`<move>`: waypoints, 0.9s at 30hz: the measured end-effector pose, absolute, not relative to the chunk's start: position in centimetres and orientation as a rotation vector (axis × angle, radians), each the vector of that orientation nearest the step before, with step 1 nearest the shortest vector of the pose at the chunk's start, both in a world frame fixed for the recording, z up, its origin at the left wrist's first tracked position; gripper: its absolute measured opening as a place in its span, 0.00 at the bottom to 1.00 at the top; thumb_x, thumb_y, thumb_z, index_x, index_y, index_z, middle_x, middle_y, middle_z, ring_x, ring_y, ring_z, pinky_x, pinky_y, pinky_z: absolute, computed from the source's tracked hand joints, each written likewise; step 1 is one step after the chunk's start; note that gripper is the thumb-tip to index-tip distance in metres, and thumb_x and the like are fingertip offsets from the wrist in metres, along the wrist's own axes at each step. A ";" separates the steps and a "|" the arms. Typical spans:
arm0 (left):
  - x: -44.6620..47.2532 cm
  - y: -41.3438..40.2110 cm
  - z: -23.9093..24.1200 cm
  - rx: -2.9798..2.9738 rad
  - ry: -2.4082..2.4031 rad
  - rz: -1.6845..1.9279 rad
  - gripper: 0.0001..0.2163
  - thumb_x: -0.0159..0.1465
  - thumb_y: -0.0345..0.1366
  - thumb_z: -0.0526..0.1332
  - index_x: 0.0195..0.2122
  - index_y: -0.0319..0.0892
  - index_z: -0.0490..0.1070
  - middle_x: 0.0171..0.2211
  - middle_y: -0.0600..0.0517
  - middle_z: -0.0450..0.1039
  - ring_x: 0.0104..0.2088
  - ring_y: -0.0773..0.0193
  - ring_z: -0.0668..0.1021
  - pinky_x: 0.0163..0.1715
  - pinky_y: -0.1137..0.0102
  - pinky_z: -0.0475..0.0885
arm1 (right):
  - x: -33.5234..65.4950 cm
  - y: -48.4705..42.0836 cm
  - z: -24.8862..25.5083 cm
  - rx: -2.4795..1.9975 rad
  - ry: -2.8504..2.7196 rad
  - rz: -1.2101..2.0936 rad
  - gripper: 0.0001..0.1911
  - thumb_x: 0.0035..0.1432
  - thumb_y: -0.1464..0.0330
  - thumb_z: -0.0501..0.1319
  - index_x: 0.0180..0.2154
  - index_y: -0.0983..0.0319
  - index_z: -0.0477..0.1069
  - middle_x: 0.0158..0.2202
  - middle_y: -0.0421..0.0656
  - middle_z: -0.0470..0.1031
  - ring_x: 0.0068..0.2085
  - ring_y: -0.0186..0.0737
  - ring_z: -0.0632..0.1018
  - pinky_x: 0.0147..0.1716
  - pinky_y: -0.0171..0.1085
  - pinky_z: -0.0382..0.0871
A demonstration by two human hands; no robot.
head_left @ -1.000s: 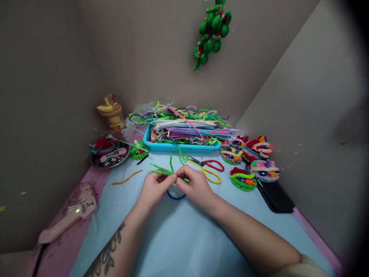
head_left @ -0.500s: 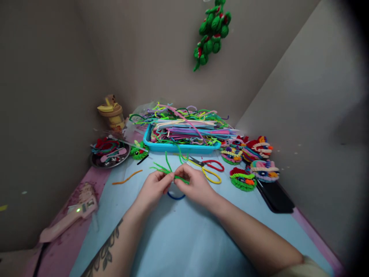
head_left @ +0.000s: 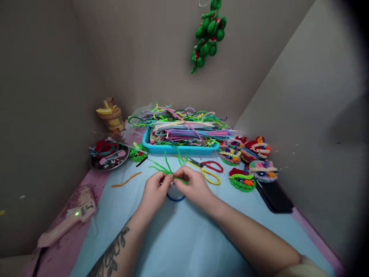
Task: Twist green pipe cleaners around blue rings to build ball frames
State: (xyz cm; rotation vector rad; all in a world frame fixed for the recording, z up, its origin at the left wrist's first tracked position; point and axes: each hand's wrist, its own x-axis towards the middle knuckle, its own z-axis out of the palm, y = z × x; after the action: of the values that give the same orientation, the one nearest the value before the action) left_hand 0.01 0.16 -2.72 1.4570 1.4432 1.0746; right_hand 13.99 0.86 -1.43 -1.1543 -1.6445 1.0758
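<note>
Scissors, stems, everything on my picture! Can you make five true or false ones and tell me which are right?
1. The scissors have one red handle and one yellow handle. True.
2. The tray is red. False: it is blue.
3. The left hand and the right hand both hold green stems. True.
4. The orange stem is inside the tray. False: it lies on the table, to the left of the left hand.
5. The glue gun has a green light shining on it. True.
</note>
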 end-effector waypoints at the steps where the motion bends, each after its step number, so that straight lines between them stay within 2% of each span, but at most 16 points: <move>1: 0.0 0.2 -2.7 1.459 1.455 1.075 0.13 0.57 0.42 0.57 0.20 0.40 0.66 0.18 0.56 0.66 0.21 0.68 0.67 0.22 0.74 0.60 | 14.0 0.8 -1.4 -1.166 -1.671 1.031 0.03 0.49 0.72 0.57 0.29 0.61 0.68 0.27 0.38 0.73 0.30 0.35 0.73 0.31 0.33 0.66; 6: 0.2 0.1 -2.5 1.456 1.499 1.082 0.12 0.57 0.42 0.57 0.20 0.40 0.66 0.17 0.57 0.64 0.20 0.68 0.66 0.21 0.74 0.59 | 14.0 0.7 -1.5 -1.194 -1.747 0.859 0.04 0.50 0.73 0.56 0.29 0.60 0.69 0.28 0.39 0.74 0.31 0.35 0.73 0.33 0.34 0.65; 17: 0.2 0.1 -2.7 1.577 1.535 1.109 0.10 0.57 0.40 0.56 0.22 0.42 0.64 0.21 0.55 0.65 0.24 0.66 0.67 0.24 0.73 0.58 | 13.9 0.7 -2.0 -1.196 -1.741 0.817 0.04 0.51 0.72 0.56 0.30 0.60 0.68 0.28 0.39 0.73 0.31 0.36 0.73 0.33 0.34 0.65; 22: 0.1 0.0 -2.5 1.562 1.500 1.146 0.10 0.57 0.40 0.55 0.23 0.42 0.63 0.22 0.55 0.63 0.24 0.67 0.66 0.23 0.74 0.58 | 13.9 0.9 -2.1 -1.174 -1.649 0.987 0.05 0.50 0.70 0.58 0.33 0.60 0.67 0.28 0.38 0.71 0.31 0.35 0.73 0.33 0.34 0.66; 27: -0.2 0.2 -1.9 1.469 1.403 1.069 0.12 0.56 0.41 0.56 0.20 0.42 0.61 0.19 0.57 0.59 0.22 0.68 0.63 0.23 0.74 0.58 | 15.3 2.2 -0.8 -1.080 -1.592 1.280 0.10 0.54 0.62 0.57 0.34 0.62 0.70 0.31 0.42 0.74 0.34 0.37 0.75 0.35 0.35 0.67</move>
State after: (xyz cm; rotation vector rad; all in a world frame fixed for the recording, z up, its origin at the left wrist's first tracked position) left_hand -0.22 0.19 -1.95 1.4690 1.4033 1.0687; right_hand 15.31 2.25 -0.84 -1.0804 -1.5918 1.2797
